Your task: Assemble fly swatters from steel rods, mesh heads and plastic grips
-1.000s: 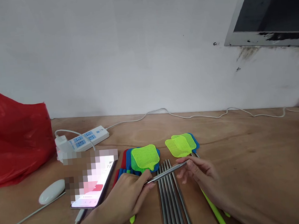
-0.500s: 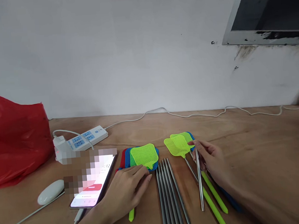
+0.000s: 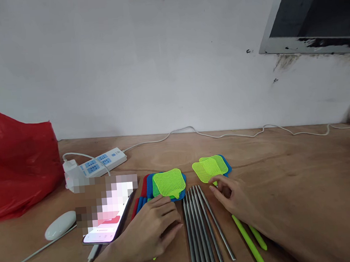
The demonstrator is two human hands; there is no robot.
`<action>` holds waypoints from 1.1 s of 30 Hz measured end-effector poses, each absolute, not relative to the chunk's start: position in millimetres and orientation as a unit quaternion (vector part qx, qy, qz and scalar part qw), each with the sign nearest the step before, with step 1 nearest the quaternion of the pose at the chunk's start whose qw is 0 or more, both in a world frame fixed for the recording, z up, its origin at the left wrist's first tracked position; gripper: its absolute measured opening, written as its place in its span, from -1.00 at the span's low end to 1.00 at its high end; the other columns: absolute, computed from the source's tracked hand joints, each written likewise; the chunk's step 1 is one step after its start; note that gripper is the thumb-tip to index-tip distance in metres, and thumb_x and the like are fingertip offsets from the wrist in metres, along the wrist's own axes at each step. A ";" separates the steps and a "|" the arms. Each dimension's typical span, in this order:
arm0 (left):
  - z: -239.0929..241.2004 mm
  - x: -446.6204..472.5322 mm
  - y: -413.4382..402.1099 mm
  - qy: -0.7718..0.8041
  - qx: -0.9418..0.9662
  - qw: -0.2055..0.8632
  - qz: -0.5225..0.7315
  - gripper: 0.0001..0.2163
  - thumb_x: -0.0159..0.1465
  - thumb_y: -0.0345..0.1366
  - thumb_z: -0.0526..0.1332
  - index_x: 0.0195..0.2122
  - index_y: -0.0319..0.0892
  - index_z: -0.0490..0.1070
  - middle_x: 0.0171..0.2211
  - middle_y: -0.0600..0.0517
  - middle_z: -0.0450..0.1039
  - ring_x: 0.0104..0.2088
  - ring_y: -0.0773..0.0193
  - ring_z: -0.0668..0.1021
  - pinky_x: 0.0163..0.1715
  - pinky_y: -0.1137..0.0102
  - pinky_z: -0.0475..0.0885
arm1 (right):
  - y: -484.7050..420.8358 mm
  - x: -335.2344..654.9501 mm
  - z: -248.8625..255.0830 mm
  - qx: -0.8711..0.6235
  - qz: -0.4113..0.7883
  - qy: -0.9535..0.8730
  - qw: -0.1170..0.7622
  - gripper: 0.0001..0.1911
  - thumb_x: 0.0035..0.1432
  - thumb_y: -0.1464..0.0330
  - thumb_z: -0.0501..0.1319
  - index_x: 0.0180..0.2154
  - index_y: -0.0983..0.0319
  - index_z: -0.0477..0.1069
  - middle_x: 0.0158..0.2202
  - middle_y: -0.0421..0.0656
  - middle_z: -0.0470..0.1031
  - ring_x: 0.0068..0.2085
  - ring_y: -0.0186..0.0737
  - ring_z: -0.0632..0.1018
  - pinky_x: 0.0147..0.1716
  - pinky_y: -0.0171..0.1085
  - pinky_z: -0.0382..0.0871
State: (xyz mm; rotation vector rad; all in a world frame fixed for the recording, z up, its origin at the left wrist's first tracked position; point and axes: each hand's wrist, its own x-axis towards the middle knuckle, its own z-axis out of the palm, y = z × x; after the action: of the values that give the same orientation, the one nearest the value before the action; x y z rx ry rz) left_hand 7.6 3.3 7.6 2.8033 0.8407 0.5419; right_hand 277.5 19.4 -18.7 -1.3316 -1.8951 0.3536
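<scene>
My left hand [image 3: 155,227] rests loosely curled over the handles below a stack of fly swatter heads, its thumb apart from the fingers. On top of that stack lies a yellow-green swatter head [image 3: 170,183], with red, blue and green ones under it. Several thin metal rods [image 3: 201,230] lie side by side between my hands. My right hand [image 3: 233,193] is at the neck of another yellow-green fly swatter [image 3: 203,172], thumb and forefinger apart, holding nothing visible. That swatter overlaps a second yellow-green one and a blue one; my hand hides their shafts. Yellow-green handles [image 3: 249,242] extend below.
A lit phone [image 3: 105,229], partly pixelated, lies left of my left hand. Behind it is a white power strip [image 3: 113,162] with its cable along the wall. A white mouse-like object [image 3: 60,225] and a red plastic bag [image 3: 20,167] are farther left on the wooden table [image 3: 311,168].
The metal rod from my right hand now lies at the right end of the row, released. My right hand has moved left to the swatter neck. My left hand has shifted slightly toward me.
</scene>
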 end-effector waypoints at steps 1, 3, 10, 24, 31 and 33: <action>7.1 7.6 2.8 0.276 0.941 0.085 0.177 -0.87 0.37 -0.40 0.11 -0.30 -0.14 0.42 -0.36 0.04 0.48 -0.31 0.18 0.50 -0.25 0.29 0.37 | 17.0 278.4 -16.2 -0.509 0.138 -0.768 0.363 -0.88 0.21 0.33 0.14 -0.38 0.18 0.38 -0.63 -0.32 0.29 -0.62 -0.35 0.29 -0.55 -0.32 0.10; 6.3 7.7 1.7 0.267 0.944 0.094 0.170 -0.84 0.38 -0.42 0.09 -0.27 -0.13 0.45 -0.35 0.04 0.51 -0.30 0.18 0.52 -0.23 0.29 0.39 | 11.4 279.7 -10.7 -0.463 0.151 -0.817 0.308 -0.86 0.16 0.38 0.15 -0.45 0.18 0.29 -0.63 -0.32 0.29 -0.61 -0.36 0.29 -0.54 -0.33 0.09; 6.7 8.9 -1.7 0.243 0.950 0.110 0.165 -0.80 0.38 -0.44 0.08 -0.09 -0.13 0.46 -0.12 -0.01 0.61 -0.11 0.13 0.61 0.00 0.24 0.43 | -2.0 275.5 -6.9 -0.330 0.179 -0.896 0.235 -0.79 0.02 0.43 0.17 -0.54 0.18 0.13 -0.57 -0.27 0.30 -0.49 -0.31 0.34 -0.48 -0.28 0.05; 1.8 9.4 -2.8 0.273 0.948 0.094 0.137 -0.71 0.33 -0.27 0.27 0.07 -0.14 0.43 0.02 -0.07 0.58 0.02 0.06 0.60 0.09 0.15 0.45 | -2.7 277.6 -7.4 -0.331 0.157 -0.913 0.178 -0.54 -0.03 -0.02 0.33 -0.49 0.19 0.24 -0.43 -0.23 0.38 -0.43 -0.28 0.36 -0.48 -0.28 0.02; 5.2 9.3 -5.7 0.274 0.946 0.092 0.143 -0.66 0.27 -0.19 0.32 0.04 -0.15 0.44 -0.04 -0.08 0.61 -0.05 0.02 0.62 0.04 0.12 0.46 | -6.1 270.5 -8.0 -0.286 0.076 -0.946 0.136 -0.37 -0.14 -0.28 0.20 -0.59 0.15 0.19 -0.54 -0.22 0.35 -0.50 -0.25 0.33 -0.52 -0.23 -0.04; 9.0 10.4 -7.6 0.277 0.946 0.094 0.140 -0.63 0.24 -0.07 0.32 -0.01 -0.16 0.44 -0.11 -0.08 0.62 -0.10 0.01 0.63 -0.01 0.13 0.46 | -6.2 270.1 -6.5 -0.282 0.080 -0.946 0.136 -0.37 -0.15 -0.28 0.20 -0.59 0.15 0.19 -0.54 -0.22 0.35 -0.50 -0.25 0.33 -0.52 -0.23 -0.02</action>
State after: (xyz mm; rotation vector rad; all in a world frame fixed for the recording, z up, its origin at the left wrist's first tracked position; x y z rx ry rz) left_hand 10.4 -7.6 9.0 2.8065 0.8204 0.4142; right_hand 270.1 -6.2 -6.5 -0.8169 -2.7408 0.2315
